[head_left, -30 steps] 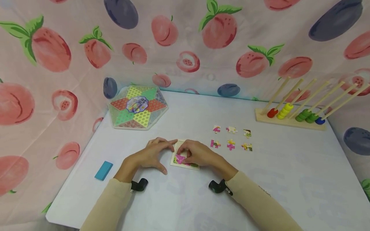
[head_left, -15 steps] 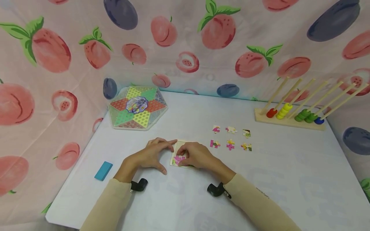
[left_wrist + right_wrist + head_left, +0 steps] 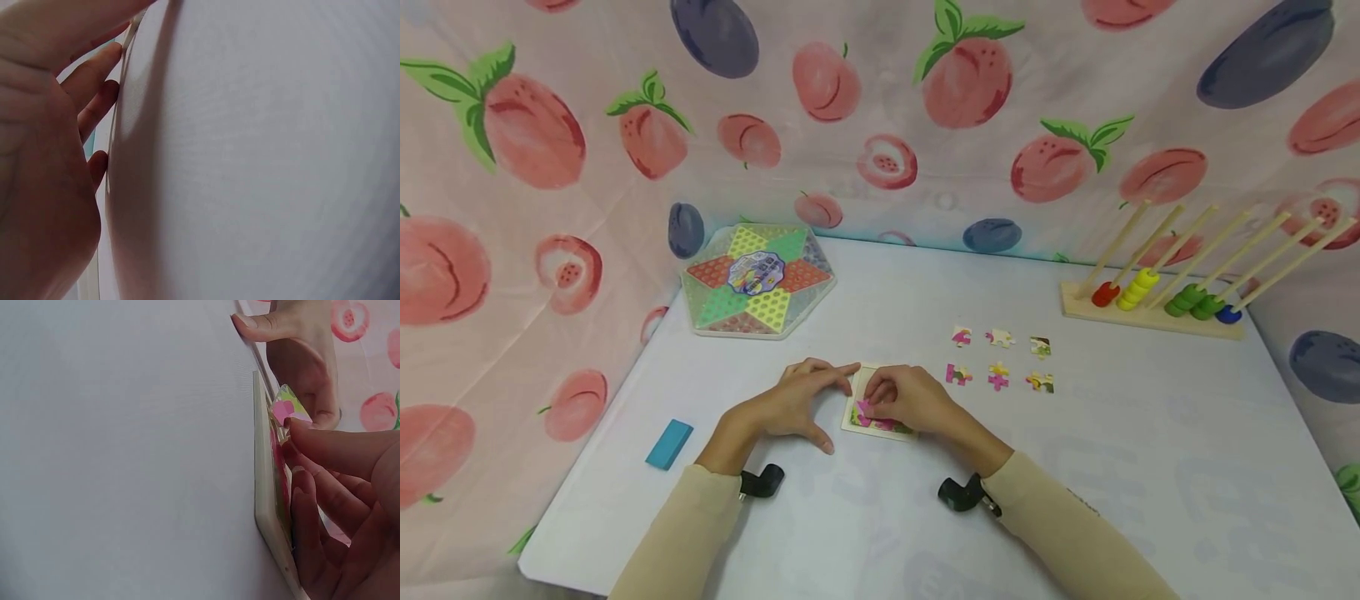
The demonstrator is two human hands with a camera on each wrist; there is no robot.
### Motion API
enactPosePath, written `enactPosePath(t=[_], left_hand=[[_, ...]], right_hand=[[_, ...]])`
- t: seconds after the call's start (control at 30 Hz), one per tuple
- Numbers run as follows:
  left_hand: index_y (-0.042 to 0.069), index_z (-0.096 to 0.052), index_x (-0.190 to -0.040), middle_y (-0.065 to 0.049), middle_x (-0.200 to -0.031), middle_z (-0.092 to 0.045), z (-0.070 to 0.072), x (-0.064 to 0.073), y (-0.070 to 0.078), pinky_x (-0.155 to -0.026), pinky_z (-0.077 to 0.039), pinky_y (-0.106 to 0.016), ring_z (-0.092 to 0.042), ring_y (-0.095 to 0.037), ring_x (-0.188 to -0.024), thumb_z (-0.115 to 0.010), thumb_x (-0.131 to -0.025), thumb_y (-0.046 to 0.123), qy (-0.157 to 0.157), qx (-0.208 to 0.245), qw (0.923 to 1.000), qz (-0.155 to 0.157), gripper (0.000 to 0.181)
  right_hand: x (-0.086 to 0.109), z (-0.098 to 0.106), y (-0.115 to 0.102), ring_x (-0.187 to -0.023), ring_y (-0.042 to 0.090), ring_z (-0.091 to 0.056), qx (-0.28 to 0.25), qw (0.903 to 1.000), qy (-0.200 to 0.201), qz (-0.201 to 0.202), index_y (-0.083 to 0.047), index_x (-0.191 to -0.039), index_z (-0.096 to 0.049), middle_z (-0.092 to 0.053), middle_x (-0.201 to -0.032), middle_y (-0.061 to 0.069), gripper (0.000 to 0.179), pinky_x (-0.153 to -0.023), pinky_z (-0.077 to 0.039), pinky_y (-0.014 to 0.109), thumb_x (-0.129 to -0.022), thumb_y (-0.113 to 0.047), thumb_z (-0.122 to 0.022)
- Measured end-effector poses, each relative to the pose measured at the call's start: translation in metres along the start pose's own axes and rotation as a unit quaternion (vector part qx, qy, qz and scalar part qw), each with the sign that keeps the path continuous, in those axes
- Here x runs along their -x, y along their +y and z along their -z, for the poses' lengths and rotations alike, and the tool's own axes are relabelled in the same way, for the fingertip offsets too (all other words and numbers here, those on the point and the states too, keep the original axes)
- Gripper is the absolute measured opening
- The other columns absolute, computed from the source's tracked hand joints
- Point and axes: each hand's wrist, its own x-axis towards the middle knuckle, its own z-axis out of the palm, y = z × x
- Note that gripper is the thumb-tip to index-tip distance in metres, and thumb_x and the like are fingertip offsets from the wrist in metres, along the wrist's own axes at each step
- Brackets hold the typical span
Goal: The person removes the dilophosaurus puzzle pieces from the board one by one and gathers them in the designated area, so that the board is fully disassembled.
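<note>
A small puzzle tray [image 3: 862, 379] lies on the white table between both hands, with pink and green pieces along its near side. My right hand [image 3: 917, 400] pinches a pink and green puzzle piece [image 3: 290, 407] between thumb and fingers. In the right wrist view that piece is tilted up over the tray's surface. My left hand [image 3: 801, 402] is spread at the tray's left side, the index fingertip at its far left corner and the thumb apart from it. The right hand hides the tray's right part.
Several loose puzzle pieces [image 3: 998, 382] lie in two rows right of the tray. A wooden bead rack [image 3: 1150, 317] with upright rods stands at the back right. A hexagonal Chinese checkers board [image 3: 758, 279] lies back left, and a blue block [image 3: 668, 443] sits front left.
The right hand first turned the piece down toward the tray's near left corner, then drew back slightly up and right with it. My left hand has stayed in place.
</note>
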Motion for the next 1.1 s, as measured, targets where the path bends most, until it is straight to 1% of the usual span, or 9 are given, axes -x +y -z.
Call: enactPosePath(t=[0.2, 0.23, 0.37, 0.57, 0.67, 0.8, 0.9, 0.97, 1.1], left_hand=[[0.028, -0.064, -0.122, 0.011, -0.162, -0.043, 0.001, 0.001, 0.002, -0.117, -0.022, -0.055, -0.037, -0.019, -0.139, -0.099, -0.058, 0.038, 0.002, 0.0, 0.9999, -0.011, 0.074], [0.027, -0.063, -0.126, 0.01, -0.159, -0.046, 0.001, 0.002, 0.003, -0.117, -0.021, -0.055, -0.037, -0.019, -0.138, -0.099, -0.058, 0.037, 0.002, 0.001, 0.9999, -0.014, 0.077], [0.027, -0.064, -0.132, 0.008, -0.159, -0.047, 0.002, 0.003, 0.003, -0.116, -0.023, -0.054, -0.038, -0.019, -0.138, -0.098, -0.059, 0.038, 0.0, -0.002, 0.9998, -0.02, 0.082], [0.029, -0.065, -0.134, 0.007, -0.166, -0.037, 0.003, 0.003, 0.003, -0.113, -0.025, -0.053, -0.037, -0.021, -0.139, -0.096, -0.061, 0.041, -0.008, -0.027, 0.9993, -0.026, 0.081], [0.029, -0.065, -0.135, 0.008, -0.167, -0.036, 0.003, 0.002, 0.002, -0.114, -0.025, -0.053, -0.036, -0.022, -0.141, -0.096, -0.061, 0.041, -0.009, -0.034, 0.9991, -0.023, 0.082], [0.03, -0.066, -0.135, 0.011, -0.166, -0.036, 0.002, 0.001, 0.003, -0.115, -0.025, -0.052, -0.034, -0.021, -0.143, -0.097, -0.06, 0.041, -0.011, -0.028, 0.9995, -0.008, 0.083], [0.031, -0.066, -0.135, 0.012, -0.165, -0.038, 0.001, 0.001, 0.003, -0.115, -0.026, -0.051, -0.035, -0.019, -0.142, -0.098, -0.058, 0.042, -0.007, -0.028, 0.9996, -0.002, 0.084], [0.031, -0.066, -0.135, 0.013, -0.165, -0.038, 0.0, 0.0, 0.002, -0.114, -0.026, -0.051, -0.035, -0.019, -0.142, -0.098, -0.057, 0.041, -0.005, -0.027, 0.9996, -0.001, 0.084], [0.031, -0.066, -0.135, 0.014, -0.165, -0.038, -0.001, 0.0, 0.002, -0.115, -0.026, -0.051, -0.035, -0.019, -0.142, -0.099, -0.057, 0.04, -0.003, -0.023, 0.9997, -0.001, 0.085]], right_hand=[[-0.002, 0.0, 0.006, -0.073, 0.006, -0.065, -0.058, 0.9983, 0.001, -0.005, -0.016, -0.093, -0.071, -0.074, -0.082, -0.005, 0.013, -0.071, -0.053, 0.02, -0.087, -0.021, -0.082], [-0.002, 0.001, 0.006, -0.074, 0.006, -0.066, -0.068, 0.9976, 0.002, -0.005, -0.015, -0.093, -0.071, -0.074, -0.082, -0.004, 0.012, -0.071, -0.053, 0.02, -0.087, -0.02, -0.082], [0.0, 0.004, 0.008, -0.076, 0.007, -0.068, -0.108, 0.9941, 0.005, -0.012, -0.014, -0.094, -0.072, -0.075, -0.084, -0.002, 0.013, -0.073, -0.055, 0.02, -0.087, -0.018, -0.081], [0.009, 0.017, 0.009, -0.072, 0.015, -0.067, -0.184, 0.9814, 0.003, -0.053, -0.012, -0.103, -0.07, -0.074, -0.091, 0.005, 0.021, -0.062, -0.056, 0.025, -0.088, -0.022, -0.081], [0.016, 0.032, 0.011, -0.073, 0.021, -0.069, -0.207, 0.976, 0.011, -0.067, -0.009, -0.108, -0.069, -0.071, -0.096, 0.008, 0.025, -0.063, -0.059, 0.028, -0.09, -0.022, -0.078], [0.029, 0.055, 0.018, -0.08, 0.03, -0.074, -0.216, 0.9733, 0.042, -0.066, -0.003, -0.116, -0.067, -0.068, -0.101, 0.012, 0.031, -0.066, -0.063, 0.032, -0.093, -0.022, -0.075], [0.041, 0.072, 0.027, -0.085, 0.034, -0.075, -0.215, 0.9718, 0.07, -0.068, -0.002, -0.118, -0.065, -0.068, -0.106, 0.016, 0.032, -0.066, -0.064, 0.034, -0.093, -0.02, -0.074], [0.049, 0.083, 0.034, -0.085, 0.034, -0.076, -0.206, 0.9722, 0.085, -0.071, -0.001, -0.118, -0.066, -0.068, -0.11, 0.018, 0.03, -0.067, -0.064, 0.033, -0.094, -0.018, -0.073], [0.065, 0.099, 0.046, -0.079, 0.029, -0.076, -0.176, 0.9753, 0.099, -0.09, 0.0, -0.116, -0.071, -0.07, -0.117, 0.02, 0.027, -0.07, -0.064, 0.032, -0.095, -0.018, -0.072]])
